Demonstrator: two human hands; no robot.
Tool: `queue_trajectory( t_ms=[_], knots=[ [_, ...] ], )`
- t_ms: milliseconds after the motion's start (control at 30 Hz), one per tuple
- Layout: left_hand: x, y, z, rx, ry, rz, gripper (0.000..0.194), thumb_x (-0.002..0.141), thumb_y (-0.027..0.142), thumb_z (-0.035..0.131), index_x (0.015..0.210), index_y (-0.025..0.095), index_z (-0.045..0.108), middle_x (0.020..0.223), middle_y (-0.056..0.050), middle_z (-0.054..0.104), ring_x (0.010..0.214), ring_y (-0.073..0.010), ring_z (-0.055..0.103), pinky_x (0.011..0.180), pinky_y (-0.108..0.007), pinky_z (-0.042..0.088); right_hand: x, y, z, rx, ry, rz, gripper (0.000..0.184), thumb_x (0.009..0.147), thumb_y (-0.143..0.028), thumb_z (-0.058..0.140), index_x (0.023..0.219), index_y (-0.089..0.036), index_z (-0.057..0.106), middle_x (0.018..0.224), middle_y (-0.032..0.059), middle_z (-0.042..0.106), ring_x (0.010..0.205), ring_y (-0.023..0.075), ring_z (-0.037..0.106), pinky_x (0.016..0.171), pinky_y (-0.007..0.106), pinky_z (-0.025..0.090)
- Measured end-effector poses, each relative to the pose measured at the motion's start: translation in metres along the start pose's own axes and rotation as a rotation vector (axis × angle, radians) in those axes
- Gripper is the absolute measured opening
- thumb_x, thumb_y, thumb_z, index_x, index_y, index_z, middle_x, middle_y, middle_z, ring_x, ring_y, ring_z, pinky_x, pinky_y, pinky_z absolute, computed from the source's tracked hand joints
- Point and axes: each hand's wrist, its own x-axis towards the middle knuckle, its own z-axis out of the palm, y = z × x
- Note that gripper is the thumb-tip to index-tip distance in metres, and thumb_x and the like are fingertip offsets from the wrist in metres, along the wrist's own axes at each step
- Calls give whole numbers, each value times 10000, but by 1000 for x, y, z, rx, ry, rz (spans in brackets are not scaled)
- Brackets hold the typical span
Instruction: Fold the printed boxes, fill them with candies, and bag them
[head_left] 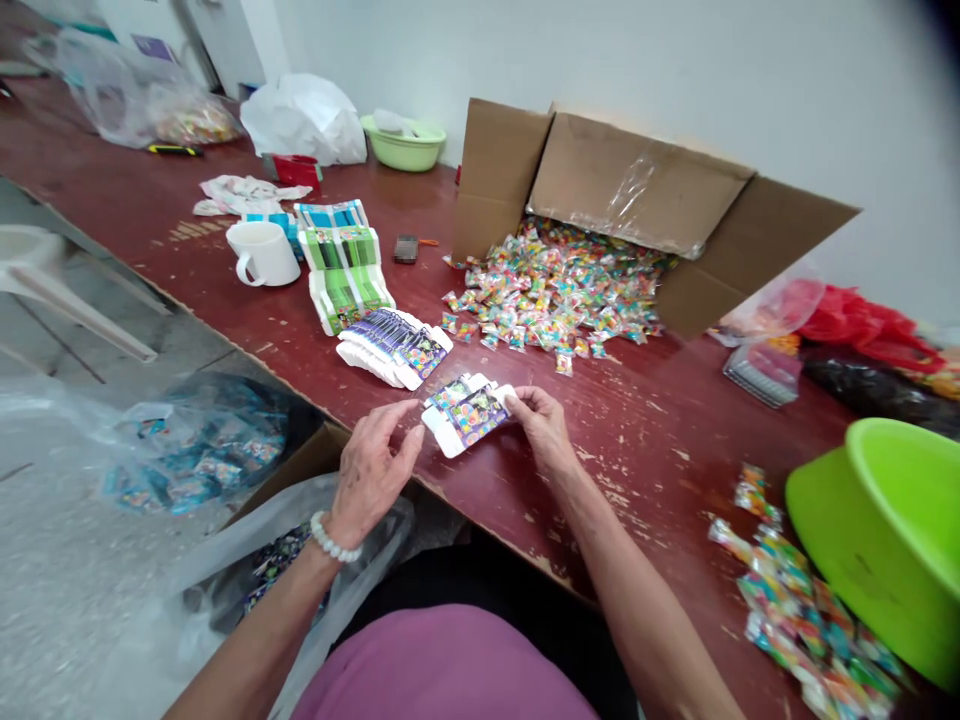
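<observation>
My two hands hold a small flat purple printed carton (471,414) just above the near edge of the dark red table (645,440). My left hand (371,470), with a white bead bracelet at the wrist, pinches the carton's left end. My right hand (541,425) grips its right end with fingers curled. A stack of flat purple cartons (395,346) lies just beyond the held one. Behind that stand green and blue flat cartons (343,265).
A tipped cardboard box (637,190) spills several wrapped candies (551,290) at centre. A bright green basin (889,535) with candies (802,600) beside it sits at right. A white mug (261,253), a green bowl (405,143) and plastic bags (304,118) stand at the back left.
</observation>
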Motion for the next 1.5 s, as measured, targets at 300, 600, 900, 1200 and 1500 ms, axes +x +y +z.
queue_trajectory(
  t_ms=[300, 600, 900, 1200, 1500],
  knots=[
    [7, 44, 18, -930, -689, -501, 506, 908, 548, 529, 1178, 151, 691, 1099, -130, 739, 940, -291, 694, 783, -372, 529, -50, -19, -27, 221, -164, 7, 189, 788, -355, 750, 882, -212, 669, 803, -4, 705, 692, 139, 608, 694, 270, 478],
    [-16, 60, 30, -1437, -885, -730, 439, 832, 512, 676, 970, 96, 703, 946, -159, 746, 664, -246, 721, 626, -351, 566, -80, -42, -32, -266, -18, -359, 284, 838, -312, 702, 1107, -271, 619, 1010, 25, 589, 891, 187, 558, 807, 332, 466],
    [-16, 65, 24, -1425, -956, -677, 325, 854, 382, 689, 1042, 118, 682, 965, -131, 735, 665, -220, 725, 601, -305, 568, -89, -55, -42, -343, -286, -395, 146, 844, -337, 724, 861, -229, 627, 890, 23, 611, 769, 167, 568, 688, 291, 463],
    [-10, 42, 35, -1605, -863, -945, 346, 891, 423, 629, 1028, 110, 685, 889, -136, 754, 732, -245, 727, 713, -395, 583, -79, -62, -67, -85, -367, -141, 211, 811, -393, 739, 780, -215, 629, 769, -6, 633, 711, 155, 570, 671, 281, 447],
    [-16, 36, 19, -1484, -820, -733, 467, 744, 440, 795, 1012, 64, 723, 1032, -194, 747, 891, -310, 736, 834, -428, 574, -73, -55, -66, -591, -104, -325, 103, 824, -297, 691, 877, -212, 667, 785, 9, 635, 629, 148, 535, 617, 280, 422]
  ],
)
